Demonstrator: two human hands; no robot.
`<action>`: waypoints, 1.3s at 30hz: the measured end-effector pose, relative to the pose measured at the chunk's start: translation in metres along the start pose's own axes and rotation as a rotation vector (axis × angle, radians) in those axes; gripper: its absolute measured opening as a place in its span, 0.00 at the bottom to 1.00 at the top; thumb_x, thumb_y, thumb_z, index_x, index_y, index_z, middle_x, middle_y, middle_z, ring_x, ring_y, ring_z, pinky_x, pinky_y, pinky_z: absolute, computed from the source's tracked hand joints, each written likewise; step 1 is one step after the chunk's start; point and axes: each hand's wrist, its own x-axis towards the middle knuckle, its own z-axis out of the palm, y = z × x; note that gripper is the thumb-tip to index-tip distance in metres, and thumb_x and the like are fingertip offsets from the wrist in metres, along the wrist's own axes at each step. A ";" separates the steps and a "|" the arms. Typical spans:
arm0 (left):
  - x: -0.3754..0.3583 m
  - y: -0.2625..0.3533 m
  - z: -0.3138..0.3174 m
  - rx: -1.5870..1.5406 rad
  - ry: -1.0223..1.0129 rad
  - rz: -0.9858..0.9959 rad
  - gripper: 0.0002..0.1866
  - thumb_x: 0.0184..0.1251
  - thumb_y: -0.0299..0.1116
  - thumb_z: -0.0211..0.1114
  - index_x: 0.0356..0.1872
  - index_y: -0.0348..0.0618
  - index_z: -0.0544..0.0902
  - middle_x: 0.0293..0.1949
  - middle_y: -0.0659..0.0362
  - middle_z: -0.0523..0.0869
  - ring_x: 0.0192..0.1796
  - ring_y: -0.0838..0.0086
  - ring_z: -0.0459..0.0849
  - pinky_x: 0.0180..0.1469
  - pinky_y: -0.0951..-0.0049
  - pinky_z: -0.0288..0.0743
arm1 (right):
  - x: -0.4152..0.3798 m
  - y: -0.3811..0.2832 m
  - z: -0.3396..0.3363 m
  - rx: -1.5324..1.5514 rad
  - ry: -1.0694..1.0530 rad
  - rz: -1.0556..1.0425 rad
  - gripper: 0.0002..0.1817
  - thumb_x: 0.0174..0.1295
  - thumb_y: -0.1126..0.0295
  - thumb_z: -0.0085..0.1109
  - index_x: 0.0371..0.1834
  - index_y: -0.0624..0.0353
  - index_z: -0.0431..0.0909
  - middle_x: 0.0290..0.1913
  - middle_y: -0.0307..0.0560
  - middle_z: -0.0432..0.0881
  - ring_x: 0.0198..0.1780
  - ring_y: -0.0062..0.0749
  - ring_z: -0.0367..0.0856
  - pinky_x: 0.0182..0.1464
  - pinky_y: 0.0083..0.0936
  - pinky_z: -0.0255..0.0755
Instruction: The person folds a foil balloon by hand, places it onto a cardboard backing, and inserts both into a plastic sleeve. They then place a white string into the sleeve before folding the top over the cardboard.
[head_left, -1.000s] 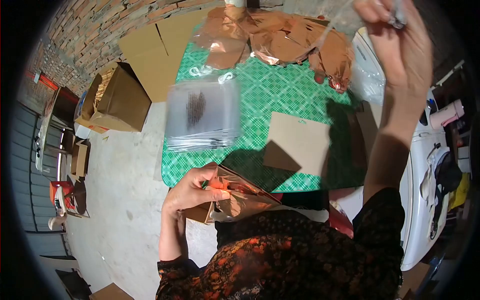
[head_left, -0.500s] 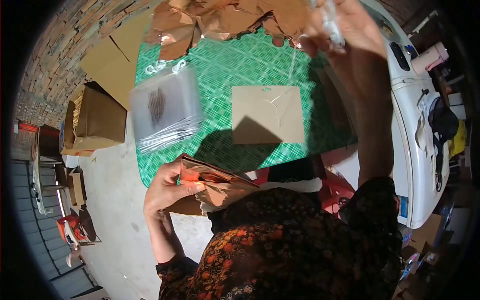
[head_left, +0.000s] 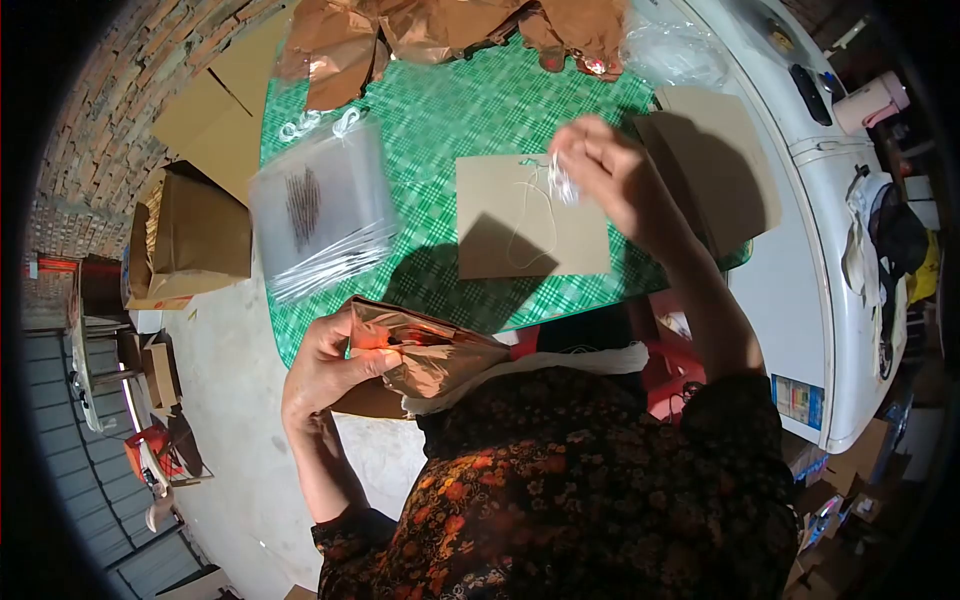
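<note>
My left hand (head_left: 330, 372) grips folded copper-coloured foil (head_left: 435, 362), thumb on top, in front of my body. My right hand (head_left: 605, 170), slightly blurred, is closed on a small bundle of white string (head_left: 562, 182) above the right side of a beige card (head_left: 490, 225). A thin loose strand hangs in a loop over the card, which lies flat on the table and has a hang hole in its top edge. Left of the card lies a stack of clear plastic bags (head_left: 350, 215), with white string loops at its top.
More copper foil (head_left: 440, 35) covers the far end of the green checked table (head_left: 440, 110). Clear plastic (head_left: 675, 50) and beige cards (head_left: 705, 160) lie on the right. An open cardboard box (head_left: 200, 235) stands left of the table, a white vehicle (head_left: 810, 250) to the right.
My right hand has come down and left with the white string, from the upper right to just above the card. My left hand still holds the foil, nearly unmoved.
</note>
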 end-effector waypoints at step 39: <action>0.025 0.010 0.014 0.075 -0.039 0.059 0.15 0.61 0.26 0.83 0.46 0.35 0.88 0.45 0.62 0.91 0.45 0.80 0.83 0.53 0.74 0.78 | -0.054 0.061 0.052 -0.663 -0.094 -0.006 0.15 0.59 0.71 0.72 0.50 0.55 0.84 0.51 0.45 0.79 0.57 0.46 0.77 0.58 0.42 0.76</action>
